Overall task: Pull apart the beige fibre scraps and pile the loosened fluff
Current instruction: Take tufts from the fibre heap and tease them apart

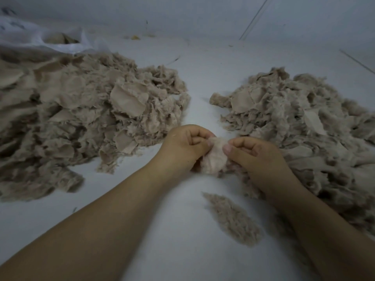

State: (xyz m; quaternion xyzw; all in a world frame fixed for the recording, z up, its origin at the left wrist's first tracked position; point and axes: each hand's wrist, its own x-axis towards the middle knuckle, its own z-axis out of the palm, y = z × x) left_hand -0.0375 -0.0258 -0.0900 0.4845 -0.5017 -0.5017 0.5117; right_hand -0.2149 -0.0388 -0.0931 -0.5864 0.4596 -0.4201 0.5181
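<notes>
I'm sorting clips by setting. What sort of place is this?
Probably a small textile-scrap workshop, worked at floor level. Two big heaps of beige fibre scraps, the left heap and the right heap, lie on a bare pale floor, and a white woven sack holding more scraps lies behind.

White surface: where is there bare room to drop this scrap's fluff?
Bare: the lane between the left heap and right heap, running to the far wall, and the near strip beside the loose tuft. Crowded: both heaps, and where both hands hold the scrap.
</notes>
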